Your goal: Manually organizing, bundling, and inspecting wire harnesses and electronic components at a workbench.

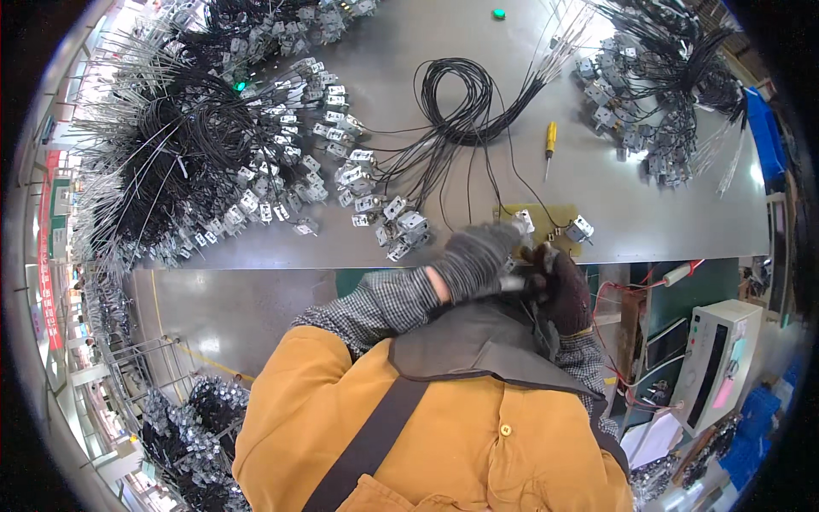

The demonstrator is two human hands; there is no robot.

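My left hand (pixel 485 258), in a grey knitted glove, is at the table's front edge, smeared by motion; its fingers cannot be made out. Close beside it, my right hand (pixel 563 288) wears a dark brown glove, its fingers bent closed round something I cannot make out. Just beyond both hands lies a yellowish board (pixel 553 213). A small metal part (pixel 523 222) with a thin black cable stands by the left fingertips. Another metal part (pixel 580 229) rests on the board's right side. A coil of black cables (pixel 456 102) with metal ends lies farther back.
A yellow-handled screwdriver (pixel 550 141) lies on the metal table (pixel 384 77). Large heaps of cabled metal parts (pixel 196 154) fill the left, and a bundle (pixel 657 94) lies at right. A white instrument box (pixel 721 358) stands at lower right, near red wires (pixel 610 341).
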